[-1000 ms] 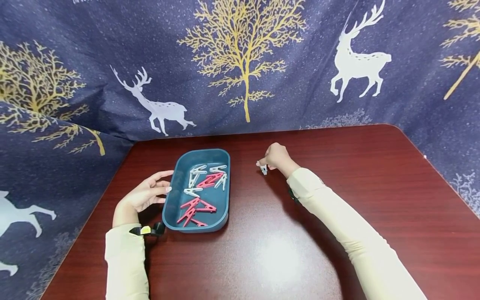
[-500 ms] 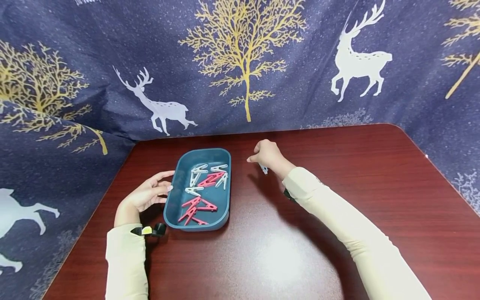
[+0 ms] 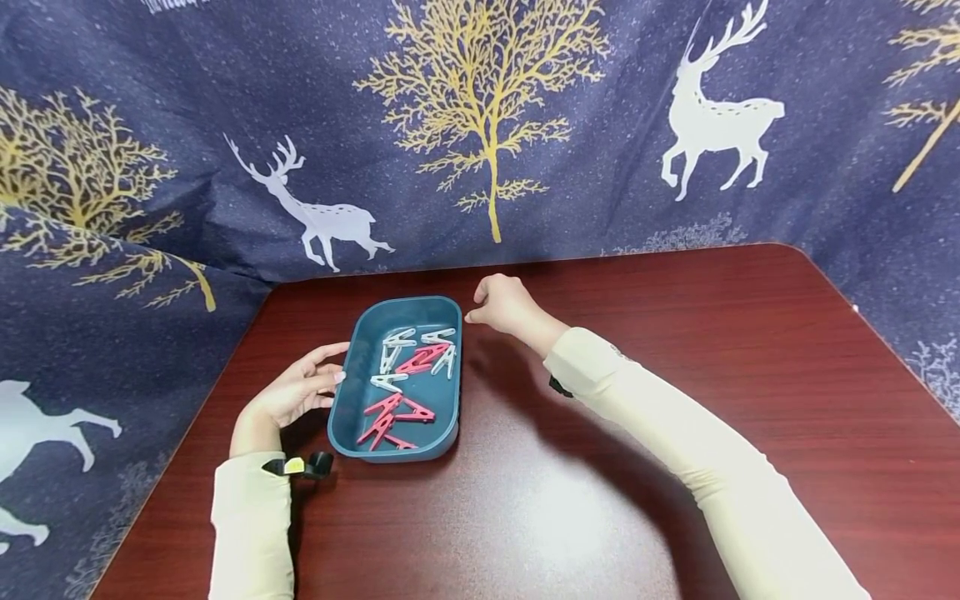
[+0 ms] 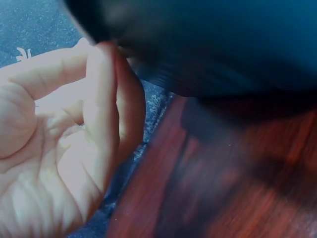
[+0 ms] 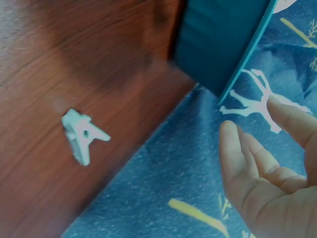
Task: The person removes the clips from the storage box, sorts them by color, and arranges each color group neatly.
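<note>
A teal tray (image 3: pixel 352 421) on the dark red table holds several white clothespins (image 3: pixel 405 337) and pink clothespins (image 3: pixel 390 417). My left hand (image 3: pixel 322 375) rests against the tray's left rim with straight fingers; its palm (image 4: pixel 59 163) shows beside the tray wall (image 4: pixel 223 49). My right hand (image 3: pixel 483 307) hovers by the tray's far right corner and holds nothing, its fingers (image 5: pixel 257 168) loosely extended. One white clothespin (image 5: pixel 81 135) lies alone on the table, right of the tray wall (image 5: pixel 218 44). In the head view my right wrist hides it.
The wooden table (image 3: pixel 675 333) is bare wood to the right and in front of the tray. A dark blue cloth (image 3: pixel 487 125) printed with deer and golden trees hangs close behind and along both sides of the table.
My right hand let go of the white clothespin on the table and moved left to the tray's far right corner. The left hand stayed at the tray's rim.
</note>
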### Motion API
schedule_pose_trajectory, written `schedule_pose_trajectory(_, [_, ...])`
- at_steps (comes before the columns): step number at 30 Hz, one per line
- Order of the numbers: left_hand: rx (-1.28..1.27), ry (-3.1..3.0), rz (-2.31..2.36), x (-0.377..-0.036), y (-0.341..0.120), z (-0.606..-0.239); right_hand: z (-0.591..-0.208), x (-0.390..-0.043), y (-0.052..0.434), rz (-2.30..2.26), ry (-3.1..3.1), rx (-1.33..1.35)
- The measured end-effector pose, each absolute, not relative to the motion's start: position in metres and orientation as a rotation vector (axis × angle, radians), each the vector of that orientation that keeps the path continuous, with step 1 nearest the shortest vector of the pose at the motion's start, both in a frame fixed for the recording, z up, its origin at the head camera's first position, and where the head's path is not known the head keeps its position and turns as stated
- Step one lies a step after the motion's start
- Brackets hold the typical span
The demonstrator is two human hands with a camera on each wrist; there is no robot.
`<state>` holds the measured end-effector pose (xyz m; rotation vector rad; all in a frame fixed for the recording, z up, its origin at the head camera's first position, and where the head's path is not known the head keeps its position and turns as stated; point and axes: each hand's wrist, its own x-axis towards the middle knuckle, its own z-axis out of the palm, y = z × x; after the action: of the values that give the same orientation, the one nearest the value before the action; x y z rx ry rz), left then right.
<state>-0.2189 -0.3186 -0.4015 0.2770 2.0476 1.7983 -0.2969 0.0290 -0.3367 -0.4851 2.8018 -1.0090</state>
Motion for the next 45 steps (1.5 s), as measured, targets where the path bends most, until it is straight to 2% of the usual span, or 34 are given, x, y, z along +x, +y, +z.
schedule_pose_trajectory(20, [0.217,2.103,1.788,-0.214,-0.314,-0.403,-0.328,-0.283,-0.02,-0.958,2.668,-0.746])
schedule_pose_trajectory(45, [0.252,2.021,1.874,-0.213,-0.315,-0.406,-0.356,-0.268,-0.075,-0.791,2.57,-0.944])
